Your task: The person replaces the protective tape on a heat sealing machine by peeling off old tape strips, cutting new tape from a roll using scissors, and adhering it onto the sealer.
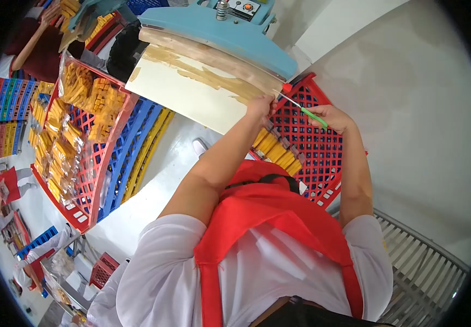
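Observation:
Gripped in my right hand [331,116] is a green-handled tool [313,117]. Its thin metal shaft points up and left, toward the right end of the machine's bar, beside a small red piece [286,87]. My left hand [261,107] is closed near the tip of the shaft, at the right edge of a cream plate [192,92]; what its fingers pinch is too small to make out. Patchy brown tape covers part of the plate. Above it is the light-blue machine [213,27], with a brownish bar [203,57] along its front.
Below my hands, a red crate [322,163] holds packed yellow items [276,151]. Stacked crates [91,191] with bagged yellow pieces stand at left. A metal rack [420,261] is at lower right. Other people are at the left, one at the top left with a bare arm [28,46].

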Demonstrator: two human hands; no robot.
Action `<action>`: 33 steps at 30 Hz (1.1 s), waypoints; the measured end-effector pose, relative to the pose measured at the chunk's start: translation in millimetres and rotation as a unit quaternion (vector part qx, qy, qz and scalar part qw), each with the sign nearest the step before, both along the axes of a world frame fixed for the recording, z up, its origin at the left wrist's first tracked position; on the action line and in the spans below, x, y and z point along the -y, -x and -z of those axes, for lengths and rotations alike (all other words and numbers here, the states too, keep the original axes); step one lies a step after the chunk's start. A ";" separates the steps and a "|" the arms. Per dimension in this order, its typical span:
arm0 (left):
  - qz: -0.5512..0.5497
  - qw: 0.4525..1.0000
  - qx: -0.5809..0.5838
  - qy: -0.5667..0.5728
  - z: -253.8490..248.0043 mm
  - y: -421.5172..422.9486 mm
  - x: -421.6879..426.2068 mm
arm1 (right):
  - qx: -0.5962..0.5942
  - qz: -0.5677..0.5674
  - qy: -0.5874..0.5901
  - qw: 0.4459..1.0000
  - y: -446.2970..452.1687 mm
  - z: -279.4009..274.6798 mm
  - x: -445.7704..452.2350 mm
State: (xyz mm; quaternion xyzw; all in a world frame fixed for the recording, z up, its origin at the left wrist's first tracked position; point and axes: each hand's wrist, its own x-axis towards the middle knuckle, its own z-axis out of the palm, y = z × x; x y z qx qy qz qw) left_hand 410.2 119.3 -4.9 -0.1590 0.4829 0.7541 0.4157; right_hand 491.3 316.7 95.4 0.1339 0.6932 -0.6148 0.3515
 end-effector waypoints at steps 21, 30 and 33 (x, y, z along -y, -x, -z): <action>0.009 1.000 0.022 -0.019 0.5 0.6 2.2 | 0.000 -0.041 0.013 0.999 18.9 8.8 -4.6; 0.017 0.999 0.022 -0.024 5.9 1.8 3.1 | 0.001 -0.065 0.015 0.998 22.8 14.1 -6.1; 0.019 0.999 0.024 -0.019 4.9 1.8 2.9 | 0.007 -0.044 0.038 0.998 25.4 10.2 2.6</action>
